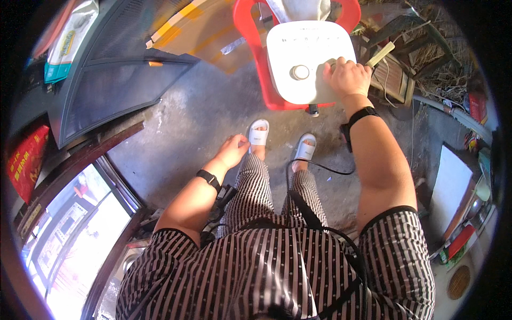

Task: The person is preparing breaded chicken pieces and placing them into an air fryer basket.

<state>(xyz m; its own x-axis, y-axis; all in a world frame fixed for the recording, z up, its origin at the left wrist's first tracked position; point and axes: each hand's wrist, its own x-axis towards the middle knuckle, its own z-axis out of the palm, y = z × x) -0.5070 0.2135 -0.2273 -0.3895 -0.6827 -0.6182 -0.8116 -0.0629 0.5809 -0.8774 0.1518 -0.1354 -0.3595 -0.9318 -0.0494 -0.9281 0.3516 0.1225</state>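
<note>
A white air fryer (310,44) with a rounded top panel stands on a red plastic chair (260,76). My right hand (350,78) reaches over the panel's near right side. Its fingers close around a second knob, mostly hidden under them. To its left, a round silver-rimmed knob (301,73) shows uncovered. A dark handle (313,110) juts from the appliance's near side. My left hand (234,150) hangs in the air above my left leg, with its fingers loosely bent and nothing visible in them.
Cardboard (216,36) lies beyond a dark mesh-panelled frame (116,88) at left. A wooden stick (381,54) and a pile of firewood and straw (428,48) sit right of the chair. A black cable (324,166) hangs before my legs. A bright window (76,240) is at lower left.
</note>
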